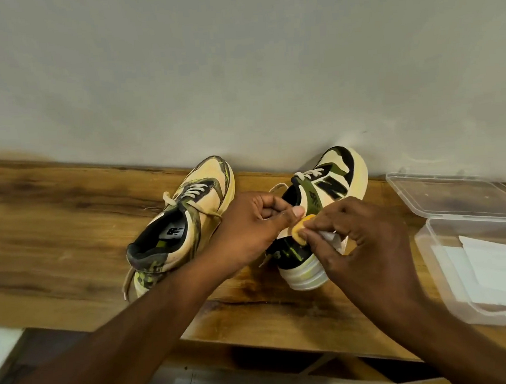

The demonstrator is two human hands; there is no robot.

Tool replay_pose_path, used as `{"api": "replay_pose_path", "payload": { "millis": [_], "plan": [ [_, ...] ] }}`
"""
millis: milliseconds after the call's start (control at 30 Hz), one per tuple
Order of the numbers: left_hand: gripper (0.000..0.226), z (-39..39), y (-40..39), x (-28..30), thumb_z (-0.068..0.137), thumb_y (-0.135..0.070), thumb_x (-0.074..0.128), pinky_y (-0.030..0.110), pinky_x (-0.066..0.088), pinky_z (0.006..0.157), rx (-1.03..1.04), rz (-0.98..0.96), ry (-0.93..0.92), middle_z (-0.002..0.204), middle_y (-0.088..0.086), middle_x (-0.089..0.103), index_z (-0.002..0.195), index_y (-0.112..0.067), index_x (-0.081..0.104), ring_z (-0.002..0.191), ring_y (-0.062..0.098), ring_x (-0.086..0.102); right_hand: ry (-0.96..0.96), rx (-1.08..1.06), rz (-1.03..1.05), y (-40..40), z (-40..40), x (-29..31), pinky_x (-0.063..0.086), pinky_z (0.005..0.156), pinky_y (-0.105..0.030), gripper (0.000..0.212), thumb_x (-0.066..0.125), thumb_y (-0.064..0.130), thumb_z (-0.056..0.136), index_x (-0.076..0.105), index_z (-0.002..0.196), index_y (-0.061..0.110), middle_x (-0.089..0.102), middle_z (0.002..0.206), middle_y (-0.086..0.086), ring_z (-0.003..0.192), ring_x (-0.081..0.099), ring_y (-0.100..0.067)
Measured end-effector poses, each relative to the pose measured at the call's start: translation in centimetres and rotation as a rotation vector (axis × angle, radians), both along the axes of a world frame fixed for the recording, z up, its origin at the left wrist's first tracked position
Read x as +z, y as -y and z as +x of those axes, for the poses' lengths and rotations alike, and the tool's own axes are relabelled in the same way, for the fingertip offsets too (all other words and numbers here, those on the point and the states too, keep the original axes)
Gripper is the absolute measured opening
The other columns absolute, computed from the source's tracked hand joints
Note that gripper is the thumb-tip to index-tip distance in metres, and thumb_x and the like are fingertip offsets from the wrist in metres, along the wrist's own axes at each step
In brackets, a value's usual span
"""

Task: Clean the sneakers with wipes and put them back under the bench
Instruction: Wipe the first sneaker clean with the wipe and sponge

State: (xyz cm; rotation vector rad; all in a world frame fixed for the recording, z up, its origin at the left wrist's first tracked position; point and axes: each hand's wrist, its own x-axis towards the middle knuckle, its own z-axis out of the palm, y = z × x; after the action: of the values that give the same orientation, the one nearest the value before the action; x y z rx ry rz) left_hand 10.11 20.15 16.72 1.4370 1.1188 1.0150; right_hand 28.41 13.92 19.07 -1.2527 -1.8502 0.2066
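Sneakers on wooden bench (67,236) against wall: left sneaker (178,225) untouched, right sneaker (317,214) between hands. Left hand (257,221) fingers curled, gripping its collar. Right hand (361,231) pinching white wipe (335,240) against heel tab. Open plastic wipe box (451,270) just right.

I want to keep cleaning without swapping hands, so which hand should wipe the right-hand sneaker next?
Right. The right hand already pinches the wipe against that sneaker, while the left hand steadies its collar.
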Motion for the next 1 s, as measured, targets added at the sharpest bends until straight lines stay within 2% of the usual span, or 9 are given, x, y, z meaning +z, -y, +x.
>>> {"api": "replay_pose_path", "payload": {
  "millis": [167,267,333,433,533,633,733,900,1000],
  "plan": [
    [0.016,-0.1,-0.3,0.0,0.095,-0.028,0.076,0.025,0.048,0.060,-0.020,0.012,-0.109,0.064,-0.003,0.074,0.082,-0.020,0.073,0.055,0.005,0.064,0.264,0.205,0.023,1.7,-1.8,-1.6,0.051,0.069,-0.034,0.004,0.078,0.011,0.091,0.078,0.095,0.012,0.063,0.097,-0.001,0.086,0.060,-0.016],
    [0.017,-0.2,-0.5,0.1,0.095,-0.032,0.076,0.026,0.047,0.061,-0.043,0.033,-0.162,0.064,-0.005,0.073,0.082,-0.023,0.073,0.056,0.004,0.063,0.403,0.250,0.030,2.0,-1.9,-2.1,0.050,0.066,-0.039,0.008,0.069,0.015,0.097,0.075,0.097,0.011,0.060,0.097,-0.003,0.084,0.056,-0.020],
    [0.021,-0.3,-0.7,0.1,0.093,-0.038,0.077,0.027,0.046,0.064,-0.064,0.044,-0.157,0.064,0.002,0.073,0.080,-0.023,0.073,0.058,0.009,0.063,0.343,0.228,0.012,1.7,-1.3,-1.6,0.051,0.065,-0.037,0.008,0.070,0.015,0.096,0.076,0.100,0.011,0.060,0.097,-0.002,0.083,0.058,-0.018],
    [0.029,-0.4,-0.9,0.0,0.086,-0.051,0.074,0.035,0.045,0.063,-0.079,0.076,-0.172,0.068,0.024,0.069,0.081,-0.023,0.073,0.055,0.025,0.056,0.174,0.102,-0.001,0.6,0.3,-0.5,0.055,0.067,-0.032,0.015,0.077,0.011,0.088,0.080,0.102,0.013,0.065,0.097,0.001,0.083,0.061,-0.013],
    [0.027,-0.5,-0.9,-0.3,0.090,-0.045,0.075,0.038,0.052,0.065,-0.076,0.087,-0.183,0.073,0.027,0.070,0.083,-0.019,0.074,0.059,0.037,0.063,0.132,0.051,0.004,0.4,0.6,-0.2,0.057,0.068,-0.031,0.019,0.080,0.008,0.084,0.080,0.103,0.012,0.068,0.097,0.001,0.084,0.062,-0.012],
    [0.021,-0.5,-0.9,-0.3,0.094,-0.034,0.077,0.033,0.049,0.067,-0.070,0.072,-0.173,0.071,0.023,0.072,0.081,-0.018,0.073,0.060,0.021,0.059,0.268,0.162,0.027,1.8,-1.1,-1.3,0.054,0.067,-0.030,0.021,0.079,0.001,0.086,0.078,0.106,0.009,0.065,0.099,-0.003,0.084,0.061,-0.017],
    [0.017,-0.6,-1.1,-0.3,0.095,-0.032,0.076,0.035,0.052,0.070,-0.081,0.047,-0.155,0.073,0.014,0.076,0.081,-0.022,0.073,0.064,0.021,0.067,0.446,0.252,0.010,2.6,-1.9,-1.9,0.053,0.062,-0.038,0.021,0.075,-0.001,0.087,0.075,0.107,0.006,0.061,0.098,-0.007,0.081,0.058,-0.023],
    [0.020,-0.9,-1.1,0.1,0.097,-0.024,0.075,0.020,0.045,0.058,-0.093,0.052,-0.152,0.060,-0.003,0.070,0.078,-0.019,0.070,0.052,0.006,0.061,0.241,0.089,-0.001,0.4,1.0,0.0,0.056,0.069,-0.030,0.014,0.075,0.012,0.086,0.079,0.100,0.014,0.065,0.096,-0.001,0.083,0.059,-0.015],
    [0.020,-0.9,-1.1,0.2,0.097,-0.021,0.074,0.016,0.041,0.054,-0.084,0.041,-0.169,0.055,-0.011,0.066,0.078,-0.019,0.069,0.048,-0.002,0.056,0.239,0.094,-0.020,1.0,0.3,-0.6,0.055,0.071,-0.029,0.022,0.081,0.001,0.082,0.078,0.099,0.014,0.065,0.098,0.001,0.085,0.060,-0.015]
  ]
}}
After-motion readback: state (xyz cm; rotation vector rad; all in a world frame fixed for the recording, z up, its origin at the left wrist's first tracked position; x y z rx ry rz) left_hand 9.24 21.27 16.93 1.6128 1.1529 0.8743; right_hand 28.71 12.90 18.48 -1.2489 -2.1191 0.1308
